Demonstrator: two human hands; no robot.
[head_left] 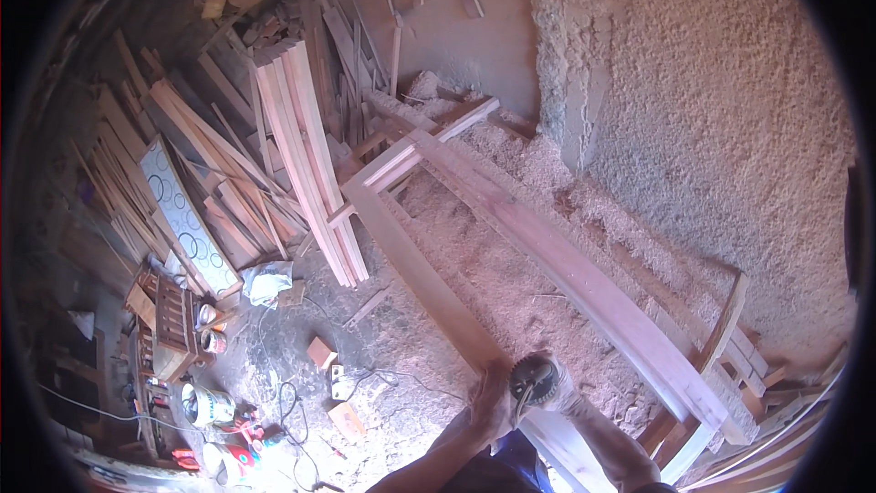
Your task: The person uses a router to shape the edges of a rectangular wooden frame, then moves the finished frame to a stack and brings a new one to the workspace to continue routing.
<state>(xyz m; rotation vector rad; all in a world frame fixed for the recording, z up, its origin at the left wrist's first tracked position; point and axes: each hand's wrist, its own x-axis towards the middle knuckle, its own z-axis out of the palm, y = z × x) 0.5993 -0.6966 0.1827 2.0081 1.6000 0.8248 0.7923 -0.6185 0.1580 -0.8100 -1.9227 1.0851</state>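
Observation:
Both hands are closed around a compact power tool (534, 380) with a round, dark, ribbed top; its exact kind is hard to tell. My left hand (491, 403) grips its left side, with the fingers partly hidden. On the other side, my right hand (564, 393) wraps round the body. The tool sits over the near end of a long wooden rail (429, 278), part of a large wooden frame. A second, parallel rail (566, 265) runs to the right, and a crosspiece (392, 164) joins the two at the far end.
Planed boards (306, 155) lean upright beyond the frame, with stacked timber (210, 155) at the far left. Wood shavings (493, 246) cover the floor. Cables (294, 411), a paint bucket (210, 404) and wood blocks (321, 352) lie left. A rough wall (712, 91) rises right.

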